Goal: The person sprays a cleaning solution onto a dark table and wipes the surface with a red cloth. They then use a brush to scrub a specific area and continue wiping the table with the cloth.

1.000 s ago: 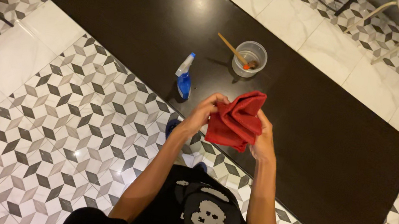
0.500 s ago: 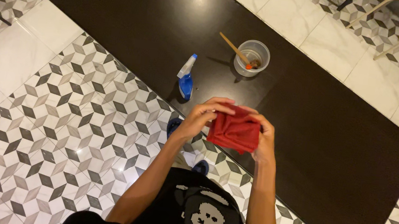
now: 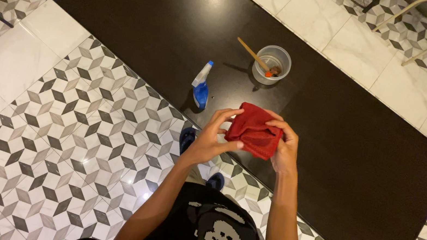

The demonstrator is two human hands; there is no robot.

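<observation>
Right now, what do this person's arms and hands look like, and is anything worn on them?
Both arms are bare up to the frame's lower edge, with no sleeves showing on them. The left hand and right hand wear no gloves; no rings, watch or bracelets are visible. The black shirt carries a white pixel-style skull-like print.

You get warm, dim overhead light, sharp focus, glare on the black tabletop's point(image 3: 145, 12) far edge and glossy floor tiles point(image 3: 47, 131).
</observation>
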